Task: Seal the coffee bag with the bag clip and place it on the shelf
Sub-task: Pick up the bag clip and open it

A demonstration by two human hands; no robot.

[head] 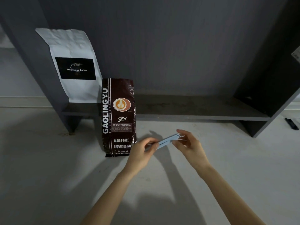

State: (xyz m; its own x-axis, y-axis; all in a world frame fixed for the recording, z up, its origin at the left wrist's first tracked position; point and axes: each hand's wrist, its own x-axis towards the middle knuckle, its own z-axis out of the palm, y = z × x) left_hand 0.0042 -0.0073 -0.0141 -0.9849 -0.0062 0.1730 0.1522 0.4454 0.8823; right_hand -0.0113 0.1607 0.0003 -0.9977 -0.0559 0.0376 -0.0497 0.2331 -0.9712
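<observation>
A dark brown coffee bag (119,116) marked GAOLINGYU stands upright on the pale floor, just in front of the dark grey shelf (194,116). To its right, above the floor, I hold a long light-blue bag clip (167,140) between both hands. My left hand (142,153) pinches the clip's near left end. My right hand (189,144) grips its far right end, where the hinge or latch is. The clip's two arms lie close together. The hands are apart from the bag.
A white coffee bag (73,65) with a black label leans upright at the shelf's left end. The shelf board to its right is bare. A small black object (292,124) lies on the floor at the far right.
</observation>
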